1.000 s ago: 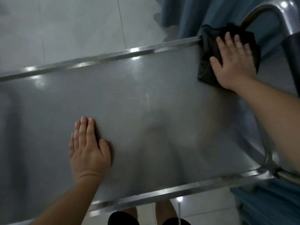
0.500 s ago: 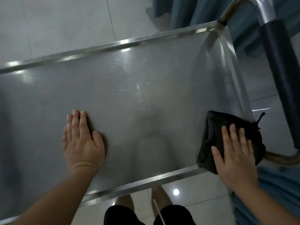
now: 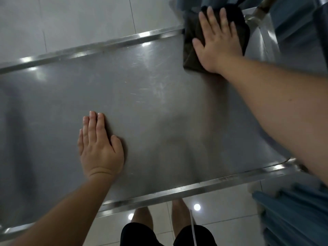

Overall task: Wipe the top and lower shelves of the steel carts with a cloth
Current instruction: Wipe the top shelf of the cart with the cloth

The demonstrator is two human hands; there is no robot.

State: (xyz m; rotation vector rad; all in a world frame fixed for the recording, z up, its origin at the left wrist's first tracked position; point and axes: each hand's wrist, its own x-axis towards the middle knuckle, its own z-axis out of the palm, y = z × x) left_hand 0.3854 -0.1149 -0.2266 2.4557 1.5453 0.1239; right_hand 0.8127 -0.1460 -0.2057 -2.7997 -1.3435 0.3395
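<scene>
The right hand [image 3: 217, 41] lies flat, fingers spread, pressing a dark cloth [image 3: 193, 50] onto the far right corner of the steel cart's top shelf [image 3: 150, 107], hiding much of the cloth. The left hand [image 3: 100, 148] rests open, palm down, near the shelf's front edge; the shelf's left end is cut off.

Top shelf [image 3: 159, 107]: spans the view from left to right, above the floor [image 3: 71, 20].
Left hand [image 3: 100, 148]: flat on the shelf, left of centre, near the front rim.
Right hand [image 3: 217, 41]: on the cloth [image 3: 191, 50].
Cloth: on the shelf's far right corner, touching the back rim.
Legs [image 3: 159, 213]: below the front rim.
</scene>
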